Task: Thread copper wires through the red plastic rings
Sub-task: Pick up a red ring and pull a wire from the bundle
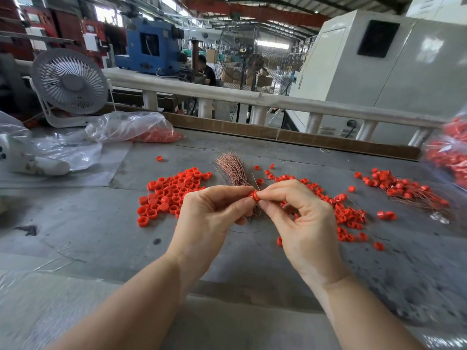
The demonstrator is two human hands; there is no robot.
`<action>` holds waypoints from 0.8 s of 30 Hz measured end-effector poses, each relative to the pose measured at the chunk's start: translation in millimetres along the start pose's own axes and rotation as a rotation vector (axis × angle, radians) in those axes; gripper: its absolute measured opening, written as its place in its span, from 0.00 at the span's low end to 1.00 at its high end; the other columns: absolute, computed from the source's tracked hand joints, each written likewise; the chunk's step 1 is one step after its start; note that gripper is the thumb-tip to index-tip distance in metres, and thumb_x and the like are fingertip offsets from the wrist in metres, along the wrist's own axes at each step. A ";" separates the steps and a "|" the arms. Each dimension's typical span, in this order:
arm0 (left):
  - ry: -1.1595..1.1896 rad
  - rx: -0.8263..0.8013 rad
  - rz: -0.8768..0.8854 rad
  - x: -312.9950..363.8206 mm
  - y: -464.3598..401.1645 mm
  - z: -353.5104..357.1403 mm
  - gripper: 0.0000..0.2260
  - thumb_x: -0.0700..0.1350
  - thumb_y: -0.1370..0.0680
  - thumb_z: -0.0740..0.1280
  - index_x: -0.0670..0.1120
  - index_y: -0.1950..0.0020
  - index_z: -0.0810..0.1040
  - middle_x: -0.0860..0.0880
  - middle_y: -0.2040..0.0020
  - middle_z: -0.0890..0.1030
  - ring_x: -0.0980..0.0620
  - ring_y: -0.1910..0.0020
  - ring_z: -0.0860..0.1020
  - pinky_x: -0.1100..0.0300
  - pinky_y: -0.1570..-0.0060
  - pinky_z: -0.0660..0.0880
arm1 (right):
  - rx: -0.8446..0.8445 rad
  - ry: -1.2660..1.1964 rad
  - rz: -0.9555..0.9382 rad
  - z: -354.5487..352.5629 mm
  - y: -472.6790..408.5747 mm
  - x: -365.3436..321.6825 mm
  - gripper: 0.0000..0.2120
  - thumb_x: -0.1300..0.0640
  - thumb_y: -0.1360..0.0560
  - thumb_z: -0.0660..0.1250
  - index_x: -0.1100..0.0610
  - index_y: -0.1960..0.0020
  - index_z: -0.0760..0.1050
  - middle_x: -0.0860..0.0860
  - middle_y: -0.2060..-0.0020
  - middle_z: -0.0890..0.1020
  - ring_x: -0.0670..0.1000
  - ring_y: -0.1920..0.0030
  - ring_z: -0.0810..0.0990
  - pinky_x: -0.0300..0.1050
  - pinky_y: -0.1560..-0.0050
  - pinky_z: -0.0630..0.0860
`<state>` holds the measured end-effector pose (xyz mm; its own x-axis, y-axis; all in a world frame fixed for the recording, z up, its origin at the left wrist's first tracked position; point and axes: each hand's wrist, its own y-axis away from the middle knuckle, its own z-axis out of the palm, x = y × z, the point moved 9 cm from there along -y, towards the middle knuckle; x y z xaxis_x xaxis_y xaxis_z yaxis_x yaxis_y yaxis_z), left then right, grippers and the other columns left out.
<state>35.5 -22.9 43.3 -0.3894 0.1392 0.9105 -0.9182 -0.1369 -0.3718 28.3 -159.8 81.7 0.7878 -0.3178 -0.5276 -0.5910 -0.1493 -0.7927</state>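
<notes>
Your left hand (207,213) and right hand (300,218) pinch one small red plastic ring (253,195); fine copper wire bundle (233,168) fans beyond.

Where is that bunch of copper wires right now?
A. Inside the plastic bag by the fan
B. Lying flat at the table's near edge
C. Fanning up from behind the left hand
C: the copper wires fan up just behind the left hand, which pinches a red ring together with the right hand.
</notes>
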 end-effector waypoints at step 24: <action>-0.006 -0.033 -0.083 -7.8 -0.8 -1.5 0.08 0.36 0.31 0.70 0.42 0.54 0.83 0.44 0.65 0.84 0.56 0.68 0.80 0.67 0.69 0.75 | -0.046 0.146 -0.075 5.6 0.9 -5.6 0.02 0.64 0.29 0.70 0.62 0.58 0.81 0.50 0.61 0.79 0.44 0.59 0.76 0.31 0.56 0.69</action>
<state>39.2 -22.5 36.2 -0.3119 0.1426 0.9393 -0.9491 -0.0929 -0.3011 24.4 -152.9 82.2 0.7985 -0.4362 -0.4149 -0.5415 -0.2193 -0.8116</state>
